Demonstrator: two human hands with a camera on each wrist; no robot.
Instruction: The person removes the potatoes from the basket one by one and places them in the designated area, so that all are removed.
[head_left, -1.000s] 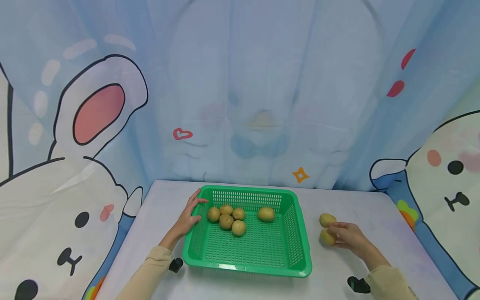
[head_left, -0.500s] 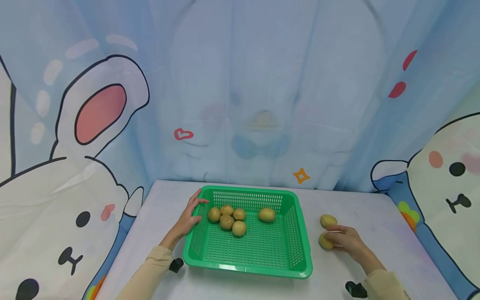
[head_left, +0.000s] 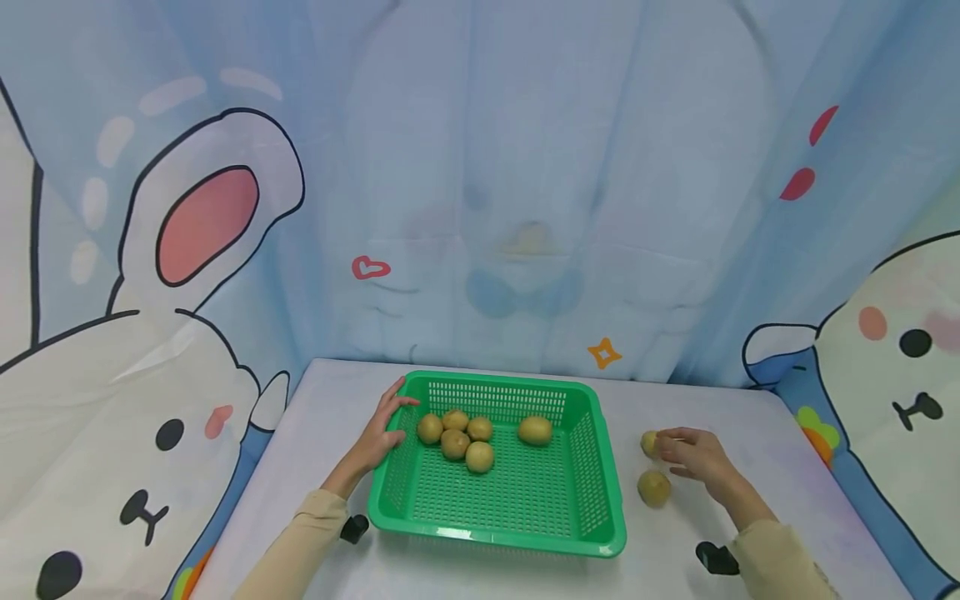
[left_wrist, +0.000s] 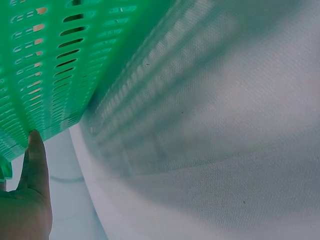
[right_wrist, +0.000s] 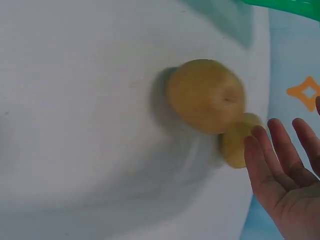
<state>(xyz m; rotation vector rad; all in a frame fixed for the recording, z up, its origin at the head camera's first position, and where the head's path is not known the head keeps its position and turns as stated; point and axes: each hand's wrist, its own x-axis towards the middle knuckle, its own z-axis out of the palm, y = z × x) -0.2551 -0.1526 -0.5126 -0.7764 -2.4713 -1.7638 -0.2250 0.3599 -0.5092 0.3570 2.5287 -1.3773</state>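
In the head view, a green plastic basket (head_left: 501,500) stands on the white-covered table. Several potatoes (head_left: 454,444) cluster at its left, with one more potato (head_left: 535,431) apart at the back right. My left hand (head_left: 378,429) holds the basket's left rim near the back corner; its thumb (left_wrist: 36,155) shows against the perforated wall in the left wrist view. Two potatoes lie outside, to the right: a nearer potato (head_left: 654,488) and a farther potato (head_left: 649,443). My right hand (head_left: 697,456) hovers beside the farther one, fingers parted, partly covering it and holding nothing.
A light cloth covers the table (head_left: 555,579). Behind it hangs a blue curtain (head_left: 525,167) printed with cartoon animals. Black wrist devices (head_left: 717,558) show at both cuffs.
My right hand has let go of the nearer potato, which has shifted slightly toward me, and moved back to the farther potato. The left hand and basket stay put.
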